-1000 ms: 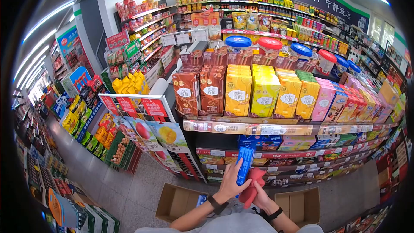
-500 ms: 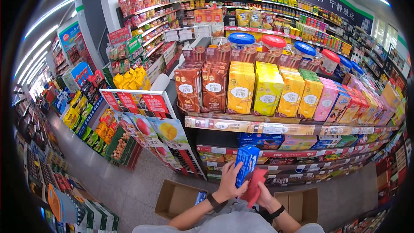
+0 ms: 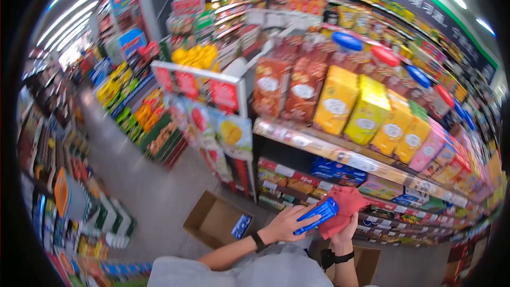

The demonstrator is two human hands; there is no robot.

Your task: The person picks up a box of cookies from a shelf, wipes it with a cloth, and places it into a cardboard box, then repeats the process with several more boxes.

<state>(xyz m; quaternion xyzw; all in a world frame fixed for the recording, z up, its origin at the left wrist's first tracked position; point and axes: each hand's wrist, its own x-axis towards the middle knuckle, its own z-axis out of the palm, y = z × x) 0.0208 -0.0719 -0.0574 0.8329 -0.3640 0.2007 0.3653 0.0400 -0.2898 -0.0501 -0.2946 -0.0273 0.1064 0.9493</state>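
My left hand (image 3: 284,224) holds a blue snack box (image 3: 319,215), tilted almost flat in front of me. My right hand (image 3: 345,229) grips a red cloth (image 3: 345,208) that presses against the right side of the box. Both wrists wear dark bands. Straight behind the hands are the lower shelves of a snack rack (image 3: 340,158) with blue, pink and green boxes. The whole picture is motion-blurred.
An open cardboard carton (image 3: 212,219) with one blue box (image 3: 241,226) in it stands on the floor at my left. A second carton (image 3: 366,263) is partly hidden behind my right arm. Brown, yellow and pink boxes (image 3: 350,103) fill the top shelf. An aisle runs off to the left.
The view has swung left and tilted. The blue box went from upright to nearly flat, and the red cloth moved up along its right side.
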